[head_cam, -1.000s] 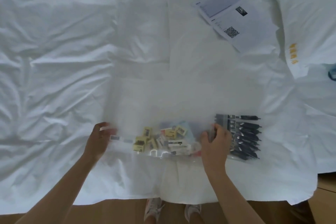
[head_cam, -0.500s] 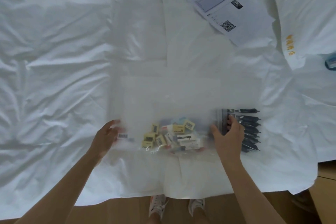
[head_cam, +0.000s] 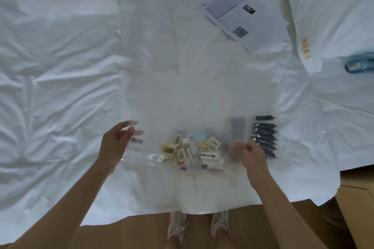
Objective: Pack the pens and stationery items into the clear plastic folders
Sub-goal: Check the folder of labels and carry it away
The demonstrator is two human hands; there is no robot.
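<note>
Clear plastic folder (head_cam: 200,105) lies flat on the white bedsheet (head_cam: 60,87), near edge toward the person. Left hand (head_cam: 116,144) sits at its near-left corner, fingers loosely spread beside the barcode sticker (head_cam: 137,140). Right hand (head_cam: 250,152) is curled at the near-right, seemingly pinching the folder's edge, though blur hides the contact. Small boxed stationery items (head_cam: 191,150) cluster between the hands, seen through the plastic. Dark pens (head_cam: 264,136) lie stacked just right of the right hand.
</note>
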